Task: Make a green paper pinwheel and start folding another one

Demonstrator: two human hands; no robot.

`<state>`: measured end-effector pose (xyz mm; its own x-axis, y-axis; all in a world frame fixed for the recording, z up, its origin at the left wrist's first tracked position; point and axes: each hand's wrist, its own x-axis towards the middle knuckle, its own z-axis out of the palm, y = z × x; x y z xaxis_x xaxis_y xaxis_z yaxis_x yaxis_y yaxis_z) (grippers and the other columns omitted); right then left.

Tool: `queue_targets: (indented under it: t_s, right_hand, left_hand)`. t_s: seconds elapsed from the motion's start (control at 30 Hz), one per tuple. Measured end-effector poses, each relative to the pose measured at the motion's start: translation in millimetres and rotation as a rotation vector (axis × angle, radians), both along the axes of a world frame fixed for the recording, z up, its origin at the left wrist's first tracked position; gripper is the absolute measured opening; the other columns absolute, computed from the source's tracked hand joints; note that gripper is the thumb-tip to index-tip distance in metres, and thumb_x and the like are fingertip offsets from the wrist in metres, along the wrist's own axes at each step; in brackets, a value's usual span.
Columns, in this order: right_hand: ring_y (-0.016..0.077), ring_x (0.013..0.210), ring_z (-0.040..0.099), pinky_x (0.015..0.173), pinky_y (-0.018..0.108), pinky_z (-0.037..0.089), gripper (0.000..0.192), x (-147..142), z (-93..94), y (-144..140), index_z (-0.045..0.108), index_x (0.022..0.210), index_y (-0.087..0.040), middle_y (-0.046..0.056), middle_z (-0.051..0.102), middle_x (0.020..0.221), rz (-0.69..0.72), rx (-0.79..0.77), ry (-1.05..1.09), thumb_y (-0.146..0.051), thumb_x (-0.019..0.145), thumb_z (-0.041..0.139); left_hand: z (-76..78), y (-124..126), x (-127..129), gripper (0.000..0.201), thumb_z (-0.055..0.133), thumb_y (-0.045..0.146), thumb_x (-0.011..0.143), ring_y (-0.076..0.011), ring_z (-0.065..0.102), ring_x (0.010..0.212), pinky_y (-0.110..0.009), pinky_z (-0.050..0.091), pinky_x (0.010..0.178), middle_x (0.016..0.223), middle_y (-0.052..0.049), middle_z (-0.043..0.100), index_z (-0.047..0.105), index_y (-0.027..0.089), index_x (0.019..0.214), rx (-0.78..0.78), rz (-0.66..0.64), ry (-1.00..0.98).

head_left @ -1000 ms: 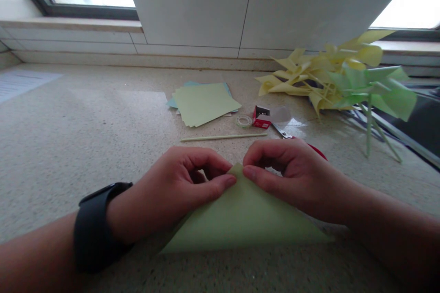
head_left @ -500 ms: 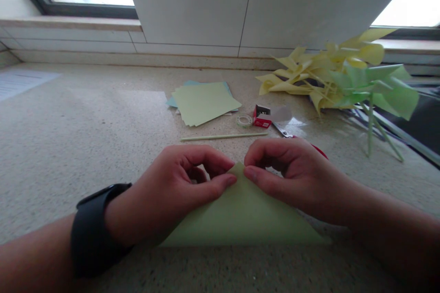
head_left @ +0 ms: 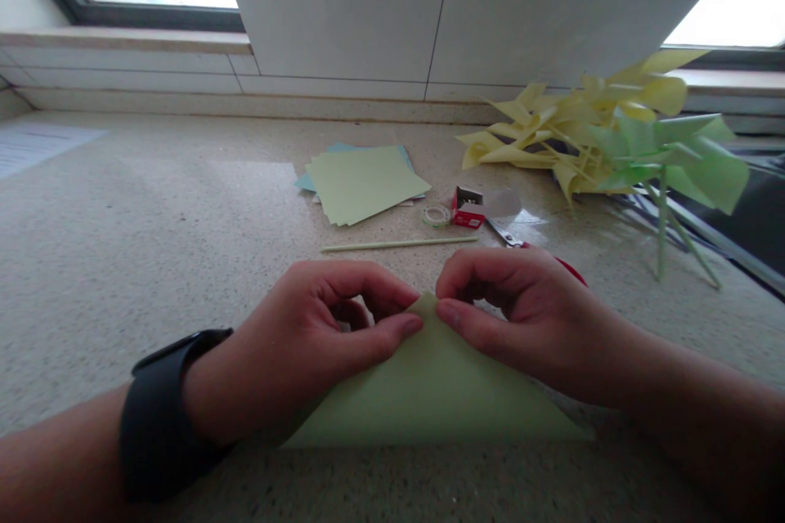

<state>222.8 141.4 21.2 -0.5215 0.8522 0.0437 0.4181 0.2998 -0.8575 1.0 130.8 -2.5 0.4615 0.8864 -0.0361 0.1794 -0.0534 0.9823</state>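
paper, one pale green sheet folded into a flat triangle, lies on the speckled beige stone surface, with its top corner between the fingers of both hands. the left hand and the right hand have narrow fingers, each thumb and forefinger closed on that corner from its own side; the fingertips nearly touch there.

i think the two layers could slide apart if one hand presses before the corners meet exactly, and then the crease would come out crooked.

beyond the fingers lie a thin pale green stick, a small roll of clear tape and a small red open box; i cannot tell what is in the box. further beyond are a stack of pale green and blue paper squares and, to the right, a heap of yellow and green paper pinwheels.
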Motion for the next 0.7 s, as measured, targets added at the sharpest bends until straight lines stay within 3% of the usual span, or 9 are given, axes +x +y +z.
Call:
queue_targets:
  t_s: [0.33, 0.7]
  right_hand:
    - [0.0115, 0.060, 0.053, 0.052, 0.022, 0.044, 0.012, -0.1, 0.0, 1.0, 0.064, 0.075, -0.021, -0.002, 0.060, 0.066, -0.001, -0.001, -0.008, -0.027, 0.085, 0.065]
    - [0.0115, 0.061, 0.052, 0.053, 0.023, 0.043, 0.013, -0.7, 0.1, 1.4, 0.064, 0.075, -0.021, -0.003, 0.059, 0.066, 0.007, -0.023, -0.006, -0.028, 0.086, 0.064]
  left_hand:
    - [-0.9, -0.1, -1.4, 0.020, 0.073, 0.039, 0.087, -0.0114, 0.062, 0.066, -0.019, 0.049, 0.056, 0.081, -0.001, 0.073, 0.078, 0.022, 0.097, 0.023, 0.010, 0.039]
    - [-0.7, 0.7, -0.6, 0.012, 0.074, 0.035, 0.087, -0.0090, 0.061, 0.068, -0.016, 0.048, 0.058, 0.082, 0.002, 0.074, 0.078, 0.028, 0.096, 0.019, -0.003, 0.008]
